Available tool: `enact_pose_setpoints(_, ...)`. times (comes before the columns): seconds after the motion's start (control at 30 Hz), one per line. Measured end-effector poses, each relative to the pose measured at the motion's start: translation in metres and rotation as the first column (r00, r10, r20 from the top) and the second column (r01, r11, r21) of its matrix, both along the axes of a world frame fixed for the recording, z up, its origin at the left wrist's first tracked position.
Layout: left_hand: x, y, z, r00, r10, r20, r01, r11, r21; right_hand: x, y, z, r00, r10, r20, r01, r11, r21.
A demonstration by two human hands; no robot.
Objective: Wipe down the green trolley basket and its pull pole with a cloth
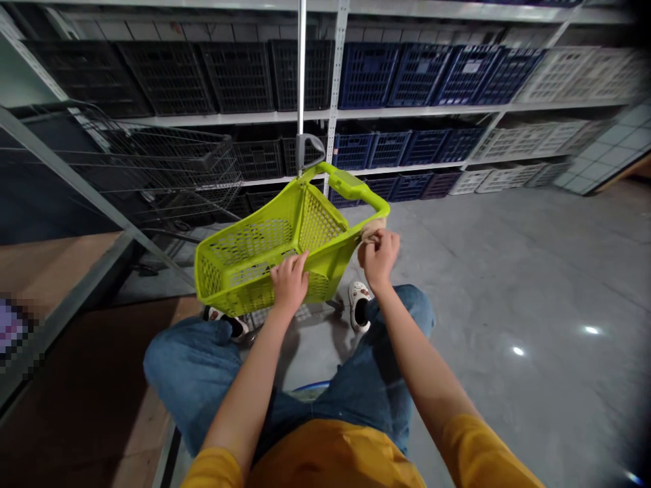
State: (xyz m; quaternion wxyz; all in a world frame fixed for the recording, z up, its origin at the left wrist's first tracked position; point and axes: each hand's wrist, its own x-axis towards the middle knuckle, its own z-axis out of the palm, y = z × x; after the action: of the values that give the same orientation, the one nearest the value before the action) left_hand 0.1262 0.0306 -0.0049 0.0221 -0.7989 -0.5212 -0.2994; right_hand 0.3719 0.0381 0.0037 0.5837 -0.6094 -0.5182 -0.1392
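Note:
A lime-green plastic shopping cart [336,261] with perforated sides stands right in front of my knees, its handle end to the right. My left hand [289,285] rests on the cart's near rim, fingers curled over the edge. My right hand [381,257] is closed on a beige cloth [367,236], pressed against the cart where the handle meets the near side. Part of the cloth is hidden behind my fingers. A grey holder with a silver pole [301,81] rises from the far side of the cart.
Beyond the cart, metal shelves hold rows of black crates [237,74], blue crates [369,74] and white crates [513,146]. A dark wire shopping cart [167,159] stands at the left, behind a slanting metal bar [96,179]. Grey floor [508,271] extends to the right.

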Motion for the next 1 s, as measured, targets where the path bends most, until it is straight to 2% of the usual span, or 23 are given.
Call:
enact_pose_setpoints(0.1,-0.003,0.002,0.005,1.0,-0.014,0.005,0.015,0.999,-0.036,-0.026,-0.001,-0.011,0.995,0.088,0.035,-0.086,0.994,-0.067)
enact_pose_setpoints(0.23,-0.022,0.005,0.016,0.983,-0.179,-0.039,0.176,0.982,-0.074,-0.079,-0.007,-0.036,0.915,0.369,0.161,-0.334,0.919,-0.208)
enact_pose_setpoints(0.3,-0.042,0.004,0.016,0.973,-0.216,-0.078,0.211,0.975,-0.064,-0.088,-0.009,-0.041,0.912,0.379,0.155,-0.345,0.915,-0.207)
enact_pose_setpoints(0.33,-0.055,0.002,0.014,0.98,-0.18,-0.086,0.176,0.983,-0.057,-0.087,-0.009,-0.042,0.929,0.347,0.133,-0.32,0.929,-0.184)
enact_pose_setpoints(0.4,-0.085,-0.002,0.007,0.998,-0.012,-0.068,0.008,0.999,-0.052,-0.076,-0.008,-0.039,0.961,0.266,0.079,-0.255,0.958,-0.132)
enact_pose_setpoints(0.47,-0.116,-0.006,-0.001,0.991,0.101,-0.087,-0.106,0.993,-0.058,-0.064,-0.006,-0.035,0.979,0.203,0.029,-0.199,0.975,-0.099)
enact_pose_setpoints(0.57,-0.148,-0.012,-0.01,0.982,0.167,-0.084,-0.172,0.983,-0.057,-0.066,-0.003,-0.035,0.985,0.174,-0.016,-0.174,0.98,-0.093)
enact_pose_setpoints(0.67,-0.153,-0.013,-0.014,0.98,0.192,-0.054,-0.195,0.978,-0.073,-0.099,-0.001,-0.042,0.971,0.236,-0.028,-0.238,0.965,-0.112)
enact_pose_setpoints(0.83,-0.142,-0.011,-0.016,0.975,0.22,-0.008,-0.22,0.974,-0.06,-0.165,-0.003,-0.058,0.928,0.371,0.018,-0.366,0.921,-0.134)
enact_pose_setpoints(0.93,-0.143,-0.01,-0.018,0.974,0.225,0.007,-0.224,0.973,-0.052,-0.181,-0.005,-0.061,0.888,0.451,0.088,-0.432,0.885,-0.171)
enact_pose_setpoints(1.0,-0.145,-0.009,-0.021,0.974,0.225,0.014,-0.224,0.974,-0.044,-0.177,-0.006,-0.061,0.845,0.513,0.151,-0.48,0.852,-0.211)
